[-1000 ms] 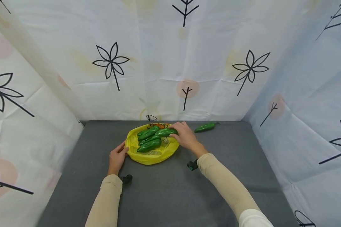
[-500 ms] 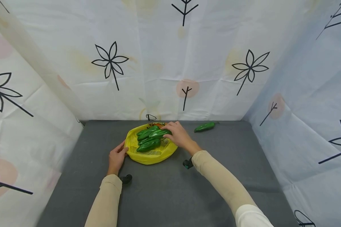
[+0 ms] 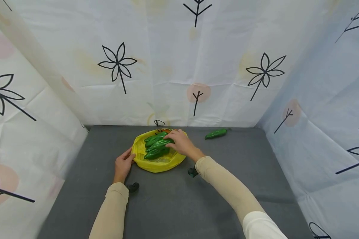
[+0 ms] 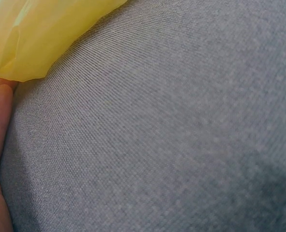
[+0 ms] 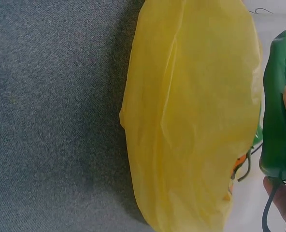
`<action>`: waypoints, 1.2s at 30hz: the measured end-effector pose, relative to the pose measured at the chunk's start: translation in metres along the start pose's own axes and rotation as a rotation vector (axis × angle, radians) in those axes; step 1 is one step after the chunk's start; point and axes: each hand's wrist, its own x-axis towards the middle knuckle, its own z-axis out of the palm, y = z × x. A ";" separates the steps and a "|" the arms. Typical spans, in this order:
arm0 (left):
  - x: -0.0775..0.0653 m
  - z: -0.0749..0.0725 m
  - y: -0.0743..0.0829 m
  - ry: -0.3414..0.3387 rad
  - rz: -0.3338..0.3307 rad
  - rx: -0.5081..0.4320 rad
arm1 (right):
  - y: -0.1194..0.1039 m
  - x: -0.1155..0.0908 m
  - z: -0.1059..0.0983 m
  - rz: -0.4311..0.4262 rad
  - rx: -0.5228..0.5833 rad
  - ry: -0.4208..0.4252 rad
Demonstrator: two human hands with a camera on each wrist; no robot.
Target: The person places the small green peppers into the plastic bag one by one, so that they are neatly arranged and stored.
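Observation:
A yellow plastic bag (image 3: 158, 167) lies spread open like a shallow bowl, with several green peppers (image 3: 156, 153) inside. My right hand (image 3: 182, 143) reaches over the bag's right side and grips one green pepper (image 5: 278, 106) by its stem end, above the others. In the right wrist view the thumb lies on this pepper's side and its stem hangs down. At the bag's left edge, my left hand (image 3: 123, 166) pinches the rim with its thumb; its other fingers are partly hidden behind the plastic. The left wrist view catches only fingers by the bag's edge.
A single green pepper (image 3: 216, 133) lies on the dark grey tabletop (image 3: 167, 205), to the right of the bag near the back edge. White patterned cloth (image 3: 167, 66) hangs behind and at both sides of the table.
My right hand has moved left with the pepper, from the bag's right rim to over the pile of peppers. The left hand has stayed at the bag's left edge.

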 end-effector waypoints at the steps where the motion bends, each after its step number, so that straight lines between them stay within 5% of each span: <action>1: 0.000 0.000 0.000 -0.002 0.000 -0.002 | -0.001 0.001 0.001 -0.003 -0.005 -0.002; 15: 0.001 0.000 0.000 0.010 0.000 0.015 | -0.010 0.022 0.012 0.005 -0.077 -0.042; 36: -0.001 0.001 0.002 0.012 -0.011 0.024 | -0.009 0.024 0.029 0.071 -0.005 -0.053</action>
